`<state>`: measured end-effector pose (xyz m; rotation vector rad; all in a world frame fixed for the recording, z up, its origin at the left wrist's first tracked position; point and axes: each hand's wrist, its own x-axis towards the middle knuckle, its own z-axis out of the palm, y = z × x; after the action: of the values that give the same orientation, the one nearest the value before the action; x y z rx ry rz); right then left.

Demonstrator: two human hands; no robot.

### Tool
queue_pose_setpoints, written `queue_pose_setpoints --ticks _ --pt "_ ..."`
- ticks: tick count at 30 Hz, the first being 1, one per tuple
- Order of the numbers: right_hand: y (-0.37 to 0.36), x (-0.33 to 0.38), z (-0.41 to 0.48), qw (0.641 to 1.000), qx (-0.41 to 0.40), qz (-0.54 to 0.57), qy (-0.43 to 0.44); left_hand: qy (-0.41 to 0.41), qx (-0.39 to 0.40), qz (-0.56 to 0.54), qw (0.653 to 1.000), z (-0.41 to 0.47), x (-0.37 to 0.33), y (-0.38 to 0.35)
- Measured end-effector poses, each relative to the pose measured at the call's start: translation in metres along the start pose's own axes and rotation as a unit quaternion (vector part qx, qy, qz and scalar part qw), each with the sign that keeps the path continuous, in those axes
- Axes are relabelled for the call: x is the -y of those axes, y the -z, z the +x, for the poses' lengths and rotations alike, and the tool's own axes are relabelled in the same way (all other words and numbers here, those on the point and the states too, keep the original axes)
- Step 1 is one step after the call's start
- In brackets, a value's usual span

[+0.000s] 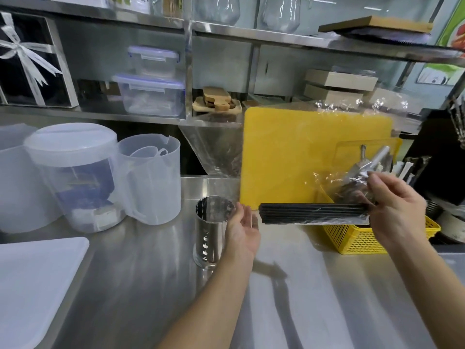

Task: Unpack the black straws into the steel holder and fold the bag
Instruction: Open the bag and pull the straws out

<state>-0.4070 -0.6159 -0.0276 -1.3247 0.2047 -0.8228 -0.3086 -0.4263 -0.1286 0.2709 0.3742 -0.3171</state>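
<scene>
two forearms reach out over the steel worktop [314, 285], one to each job. left hand [242, 229] is open, palm up, fingers loose, just beside the rim of the holder [210, 233], which stands upright about mid-worktop and looks empty, so far as i can see into it. right hand [392, 202] is clamped on one end of the straws [312, 213], a tight black bundle held level in the air, its free end pointing at the left hand. the bag [352, 180] is bunched up around the gripped end and trails clear film upward; whether it is fully off the straws i cannot tell.

as i judge it, the step is getting the bundle into the holder. it would go best with the bundle tipped upright over the mouth, the left hand steadying the holder or guiding the loose ends, and the film kept clear so none goes in with them.

a yellow basket [364, 238] sits at the worktop's right edge under the right hand, a yellow board [289, 152] leans at the back edge, lidded tubs and a jug [151, 177] crowd the left, and a white board [32, 280] lies at the near left corner. shelves of boxes run above.
</scene>
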Motion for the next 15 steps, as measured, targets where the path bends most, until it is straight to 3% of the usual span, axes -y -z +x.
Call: queue_pose_setpoints --ticks 15 --pt "-0.021 0.016 0.020 0.998 0.000 -0.046 0.032 0.013 0.010 0.005 1.000 0.003 0.000 -0.014"
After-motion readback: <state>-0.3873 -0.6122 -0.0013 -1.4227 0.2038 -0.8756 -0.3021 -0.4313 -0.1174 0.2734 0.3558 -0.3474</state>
